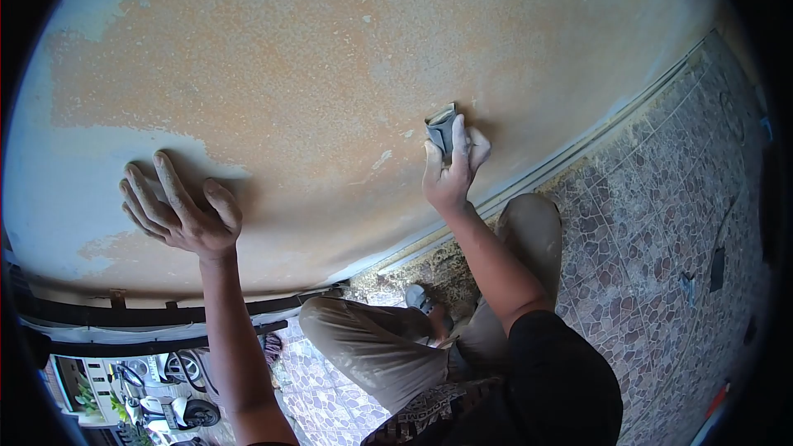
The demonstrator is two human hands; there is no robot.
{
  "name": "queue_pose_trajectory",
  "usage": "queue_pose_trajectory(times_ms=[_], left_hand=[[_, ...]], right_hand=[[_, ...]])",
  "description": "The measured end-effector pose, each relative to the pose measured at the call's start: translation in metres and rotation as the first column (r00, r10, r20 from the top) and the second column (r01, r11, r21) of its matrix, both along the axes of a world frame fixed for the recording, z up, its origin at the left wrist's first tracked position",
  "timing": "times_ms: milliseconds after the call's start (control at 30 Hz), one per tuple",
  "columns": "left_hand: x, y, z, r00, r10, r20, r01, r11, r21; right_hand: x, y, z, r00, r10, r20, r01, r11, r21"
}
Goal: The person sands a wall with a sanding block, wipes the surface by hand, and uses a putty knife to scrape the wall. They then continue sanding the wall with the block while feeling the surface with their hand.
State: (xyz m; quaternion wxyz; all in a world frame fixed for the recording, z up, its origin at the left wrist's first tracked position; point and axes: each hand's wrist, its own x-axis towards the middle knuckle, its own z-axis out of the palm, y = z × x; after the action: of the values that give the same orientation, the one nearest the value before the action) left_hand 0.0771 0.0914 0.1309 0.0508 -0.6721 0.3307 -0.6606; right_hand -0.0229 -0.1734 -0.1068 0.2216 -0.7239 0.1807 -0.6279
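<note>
A wall with a patchy orange and whitish surface fills the upper part of the head view. My left hand rests against it at the left, fingers spread, holding nothing. Toward the middle, my right hand pinches a folded piece of dark grey sandpaper between thumb and fingers. The sandpaper lies against the wall, and its folded edge shows a paler inner side. Pale dust coats the fingers of both hands.
Below the wall, my bent knees are close to it. A stone-patterned tile floor spreads to the right, with a dark flat object lying on it. A parked motorcycle stands at the lower left.
</note>
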Motion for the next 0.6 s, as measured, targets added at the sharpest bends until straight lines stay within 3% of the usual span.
queue_pose_trajectory(times_ms=[33, 100, 133, 167, 233, 267, 333, 367, 400, 433, 500, 567, 600], left_hand=[[0.001, 0.0, -0.005, 1.0, -0.007, -0.013, 0.006, 1.0, -0.015], [0.003, 0.002, -0.015, 0.999, -0.014, -0.032, 0.014, 1.0, 0.002], [0.002, 0.003, -0.019, 0.999, -0.011, -0.053, 0.011, 1.0, 0.005], [0.001, 0.003, -0.021, 0.999, -0.018, -0.051, 0.018, 1.0, 0.003], [-0.003, 0.002, -0.026, 0.995, 0.031, -0.099, -0.027, 0.999, 0.042], [-0.005, 0.004, -0.027, 0.985, 0.045, -0.169, -0.036, 0.998, 0.054], [-0.012, -0.002, -0.031, 0.975, 0.059, -0.214, -0.05, 0.998, 0.047], [-0.017, -0.003, -0.033, 0.963, 0.083, -0.257, -0.075, 0.996, 0.041], [-0.02, 0.001, -0.039, 0.933, 0.117, -0.342, -0.098, 0.993, 0.072], [-0.023, 0.0, -0.046, 0.935, 0.1, -0.341, -0.077, 0.994, 0.08], [-0.033, -0.002, -0.066, 0.874, 0.14, -0.466, -0.104, 0.989, 0.102], [-0.036, 0.005, -0.094, 0.823, 0.218, -0.525, -0.147, 0.974, 0.174], [-0.038, 0.007, -0.107, 0.8, 0.252, -0.545, -0.164, 0.965, 0.206]], right_hand=[[0.003, -0.005, -0.012, 1.0, -0.012, 0.001, 0.012, 1.0, 0.01], [0.015, -0.027, -0.038, 0.973, -0.203, 0.111, 0.141, 0.901, 0.411], [0.017, -0.043, -0.049, 0.947, -0.32, 0.033, 0.251, 0.798, 0.548], [0.019, -0.054, -0.056, 0.944, -0.327, 0.036, 0.256, 0.797, 0.547], [0.02, -0.069, -0.066, 0.928, -0.361, 0.087, 0.093, 0.454, 0.886], [0.018, -0.064, -0.051, 0.926, -0.356, 0.123, 0.025, 0.383, 0.924], [0.008, -0.031, -0.02, 0.95, -0.2, 0.24, -0.069, 0.614, 0.786], [0.002, -0.013, -0.013, 0.956, -0.051, 0.29, -0.148, 0.767, 0.625], [-0.009, 0.007, 0.0, 0.963, 0.102, 0.251, -0.23, 0.799, 0.556], [-0.004, 0.014, -0.015, 0.978, 0.096, 0.184, -0.172, 0.871, 0.461], [-0.008, 0.006, -0.04, 1.0, -0.004, 0.023, -0.008, 0.865, 0.502], [-0.001, -0.021, -0.069, 0.988, -0.116, 0.105, -0.055, 0.37, 0.927], [-0.013, -0.035, -0.052, 0.971, -0.092, 0.219, -0.208, 0.115, 0.971]])
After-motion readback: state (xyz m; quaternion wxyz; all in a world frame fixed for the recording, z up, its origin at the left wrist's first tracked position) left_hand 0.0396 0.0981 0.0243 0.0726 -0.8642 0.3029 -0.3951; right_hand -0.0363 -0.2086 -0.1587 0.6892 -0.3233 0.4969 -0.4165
